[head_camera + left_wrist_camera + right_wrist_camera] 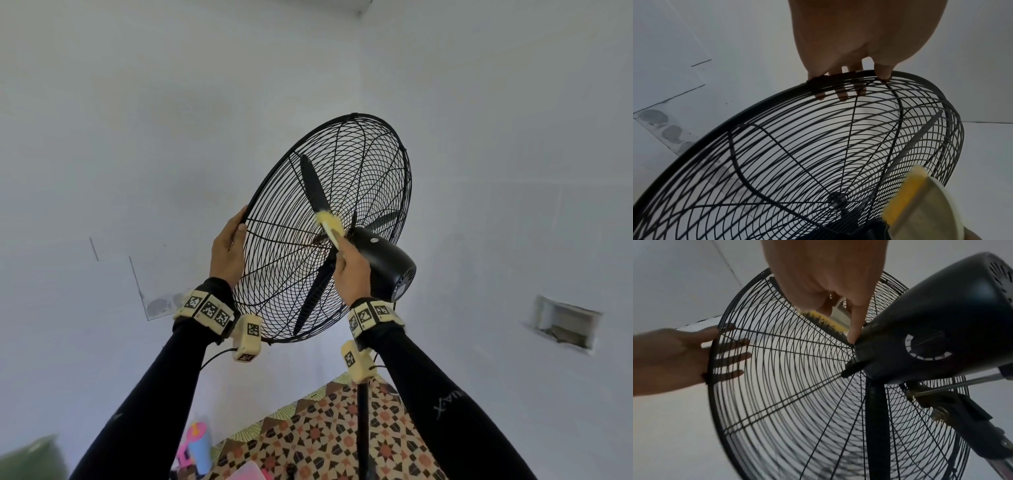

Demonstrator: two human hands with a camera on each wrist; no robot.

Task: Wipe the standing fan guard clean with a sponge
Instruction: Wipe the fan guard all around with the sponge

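Sponge (329, 225) gripped in my right hand (352, 274) presses the fan guard (376, 161) near its hub, while my left hand (227, 251) clamps the guard rim (274, 171) at 9 o'clock.

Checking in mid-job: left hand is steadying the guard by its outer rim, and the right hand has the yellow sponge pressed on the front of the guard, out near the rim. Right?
One thing is off. The right hand holds the sponge against the back of the fan guard, close to the motor housing, not out near the rim; the head view shows it. The left hand does steady the outer rim.
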